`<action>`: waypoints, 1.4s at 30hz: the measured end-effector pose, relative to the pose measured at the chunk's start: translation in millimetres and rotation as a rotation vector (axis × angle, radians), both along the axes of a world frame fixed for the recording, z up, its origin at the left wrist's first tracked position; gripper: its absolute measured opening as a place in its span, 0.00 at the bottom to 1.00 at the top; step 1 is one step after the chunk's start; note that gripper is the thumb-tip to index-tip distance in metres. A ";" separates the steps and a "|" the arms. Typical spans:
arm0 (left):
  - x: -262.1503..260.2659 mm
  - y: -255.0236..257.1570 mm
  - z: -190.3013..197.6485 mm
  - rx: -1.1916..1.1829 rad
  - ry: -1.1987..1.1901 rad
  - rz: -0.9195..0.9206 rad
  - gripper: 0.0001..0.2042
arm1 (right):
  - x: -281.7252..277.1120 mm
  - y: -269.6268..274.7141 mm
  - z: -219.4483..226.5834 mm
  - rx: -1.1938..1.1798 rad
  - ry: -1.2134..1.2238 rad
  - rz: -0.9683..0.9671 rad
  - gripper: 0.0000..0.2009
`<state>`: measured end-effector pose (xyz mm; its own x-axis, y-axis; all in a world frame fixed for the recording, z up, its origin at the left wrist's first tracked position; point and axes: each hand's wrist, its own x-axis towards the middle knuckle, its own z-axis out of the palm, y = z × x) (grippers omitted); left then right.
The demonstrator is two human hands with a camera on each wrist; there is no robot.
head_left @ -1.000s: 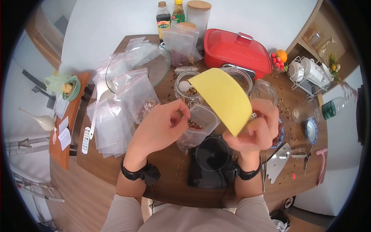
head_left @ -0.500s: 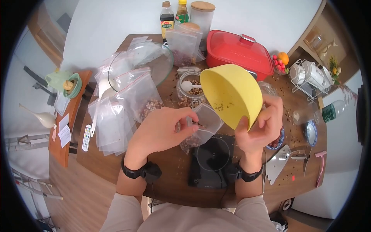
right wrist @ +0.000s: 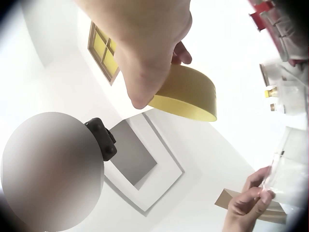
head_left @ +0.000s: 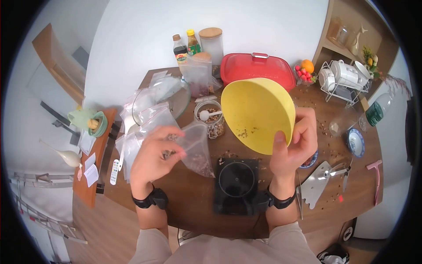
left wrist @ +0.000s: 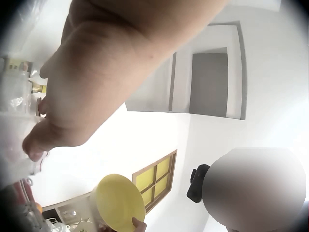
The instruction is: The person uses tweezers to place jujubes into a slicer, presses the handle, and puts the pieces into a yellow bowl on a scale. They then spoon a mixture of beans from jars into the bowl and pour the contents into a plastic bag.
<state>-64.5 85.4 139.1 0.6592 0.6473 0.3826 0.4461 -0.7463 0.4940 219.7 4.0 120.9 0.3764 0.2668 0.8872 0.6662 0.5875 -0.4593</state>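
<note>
My right hand (head_left: 295,147) grips the rim of a yellow bowl (head_left: 261,99), thumb inside and fingers behind. The bowl is tilted with its inside toward me, and a few brown bits cling to its lower wall. Off to the left, my left hand (head_left: 154,158) pinches the upper edge of a clear zip bag (head_left: 195,147) with small dark bits in it. The right wrist view also shows that thumb and fingers on the bag (right wrist: 285,179). Behind the bag stands an open glass jar (head_left: 216,127) of mixed beans, a white scoop (head_left: 209,115) in it.
A black kitchen scale (head_left: 237,180) lies before me. More zip bags and a glass lid (head_left: 182,103) cover the left side. At the back is a red lidded cooker (head_left: 246,68). Scattered bits, a blue-rimmed bowl (head_left: 356,143) and a metal blade (head_left: 316,187) occupy the right.
The yellow bowl has turned from steeply tipped beside the bag to facing me. My left hand has moved left with the zip bag, away from the bowl. The head view has shifted.
</note>
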 end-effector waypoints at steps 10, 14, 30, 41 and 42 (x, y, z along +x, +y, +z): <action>-27.1 8.7 -15.5 0.130 0.114 0.419 0.05 | 3.6 -12.4 9.5 -0.029 0.118 0.129 0.20; -34.6 13.4 -37.9 0.286 0.146 0.564 0.08 | 1.4 -19.3 9.1 -0.126 0.225 0.259 0.17; -18.1 -64.5 -73.7 -0.383 -0.131 0.197 0.10 | -7.6 -26.4 -21.6 -1.357 -0.413 0.260 0.16; 14.1 -56.5 -105.4 -0.543 0.196 -0.015 0.10 | 14.3 -55.1 -95.3 -1.464 -0.181 0.444 0.15; 17.9 -55.1 -104.5 -0.576 0.203 0.001 0.11 | 12.4 -59.0 -94.7 -1.421 -0.091 0.476 0.15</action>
<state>-46.6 30.3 34.6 0.6816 0.7134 -0.1624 0.5744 -0.3843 0.7227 232.0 -54.9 26.2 -0.0316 0.9804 -0.1943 0.6035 -0.1363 -0.7857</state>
